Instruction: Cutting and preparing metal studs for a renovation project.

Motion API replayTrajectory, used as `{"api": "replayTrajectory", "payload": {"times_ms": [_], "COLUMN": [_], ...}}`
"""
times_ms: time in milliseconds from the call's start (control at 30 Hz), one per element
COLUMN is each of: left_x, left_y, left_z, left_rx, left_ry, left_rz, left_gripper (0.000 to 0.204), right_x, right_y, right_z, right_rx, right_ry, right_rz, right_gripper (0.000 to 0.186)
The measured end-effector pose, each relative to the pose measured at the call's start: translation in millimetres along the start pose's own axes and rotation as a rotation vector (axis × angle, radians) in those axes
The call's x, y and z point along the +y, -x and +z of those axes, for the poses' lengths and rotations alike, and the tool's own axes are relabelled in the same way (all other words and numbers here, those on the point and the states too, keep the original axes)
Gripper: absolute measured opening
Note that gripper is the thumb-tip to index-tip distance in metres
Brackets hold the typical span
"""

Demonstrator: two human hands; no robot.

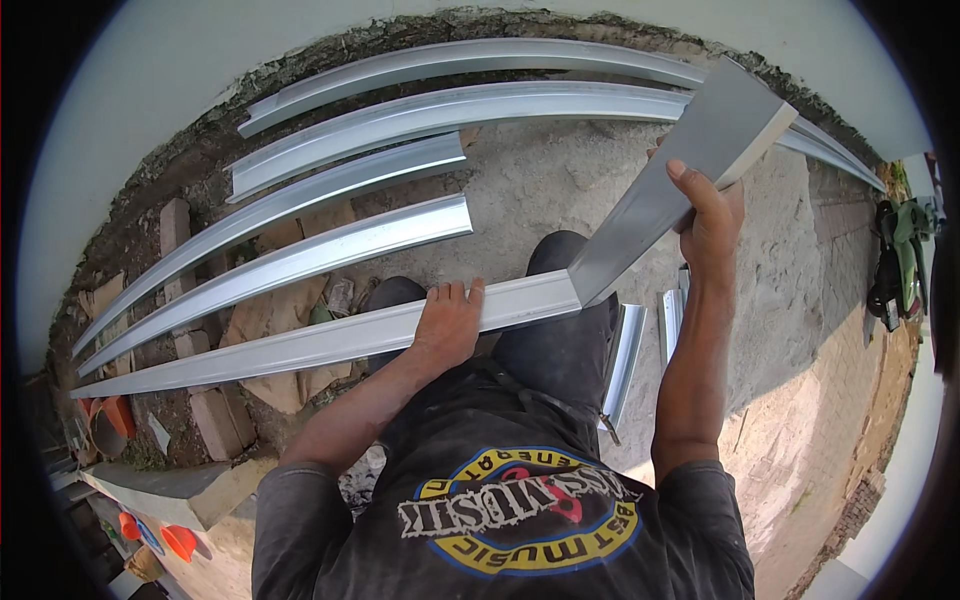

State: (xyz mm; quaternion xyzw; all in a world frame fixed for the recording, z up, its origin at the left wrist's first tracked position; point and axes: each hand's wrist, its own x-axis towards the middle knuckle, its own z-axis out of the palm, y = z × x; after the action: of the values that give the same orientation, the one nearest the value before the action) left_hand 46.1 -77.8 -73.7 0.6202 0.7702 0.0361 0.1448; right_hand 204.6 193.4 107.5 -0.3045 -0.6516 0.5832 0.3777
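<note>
A long silvery metal channel (290, 345) lies across my thighs and runs out to the far left. At my right thigh it meets a raised section (640, 220) at a sharp angle; this slants up and away to the right. Whether the two are one bent piece, I cannot tell. My left hand (450, 322) is closed over the long part near my left knee, fingers hooked over its far edge. My right hand (712, 215) grips the raised section, thumb on its broad face and the fingers mostly hidden behind.
Several more metal channels (470, 105) lie on the ground ahead, with short pieces (624, 360) beside my right leg. Bricks (222, 425) and torn cardboard (270, 340) are at left. A pale wall (300, 25) curves behind. Green items (908, 250) sit far right.
</note>
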Motion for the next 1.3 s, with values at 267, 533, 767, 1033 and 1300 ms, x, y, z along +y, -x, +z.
{"api": "replayTrajectory", "payload": {"times_ms": [267,533,767,1033,1300], "left_x": [-10.3,-3.6,-0.4,-58.9,-56.3], "left_y": [-6.4,6.9,6.3,58.2,54.4], "left_z": [39.3,7.7,16.6,-15.6,-30.3], "left_rx": [0.210,0.031,0.101,0.143,0.092], "left_ry": [0.090,0.024,-0.011,-0.190,-0.137], "left_rz": [0.138,-0.036,0.045,-0.126,-0.081], "left_gripper": [0.059,0.059,0.077,0.100,0.084], "right_x": [89.6,-23.6,152.1,32.2,38.9], "right_y": [124.6,12.9,20.1,-19.2,-31.2], "right_z": [234.6,82.7,-165.5,-95.9,-176.1], "right_rx": [-0.820,-0.265,0.419,0.346,0.352], "right_ry": [0.927,0.374,-0.603,-0.446,-0.455], "right_rz": [-0.411,-0.122,0.106,0.031,-0.033], "right_gripper": [0.082,0.057,0.062,0.056,0.063]}}
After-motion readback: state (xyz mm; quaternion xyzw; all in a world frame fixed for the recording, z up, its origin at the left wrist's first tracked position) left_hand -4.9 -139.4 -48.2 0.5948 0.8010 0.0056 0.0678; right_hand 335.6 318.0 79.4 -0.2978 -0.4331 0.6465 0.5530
